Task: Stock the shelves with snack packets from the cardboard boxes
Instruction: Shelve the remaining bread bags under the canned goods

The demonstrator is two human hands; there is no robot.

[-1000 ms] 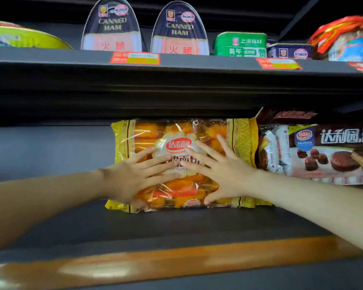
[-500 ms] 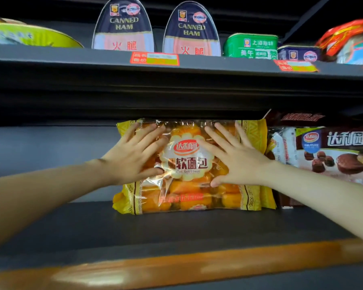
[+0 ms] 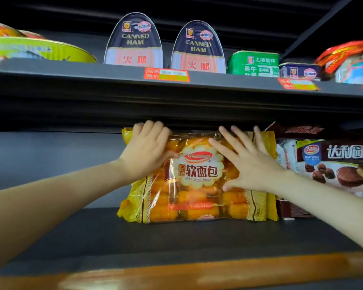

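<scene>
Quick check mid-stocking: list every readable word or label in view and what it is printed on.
"CANNED HAM" and "火腿": left dark tin.
"CANNED HAM" and "火腿": second dark tin.
"软面包": yellow bread packet.
"达利园": brown cake packet.
Green tin: characters too blurred.
Red shelf tags: too blurred.
Bread packet's red logo and small script: unreadable.
</scene>
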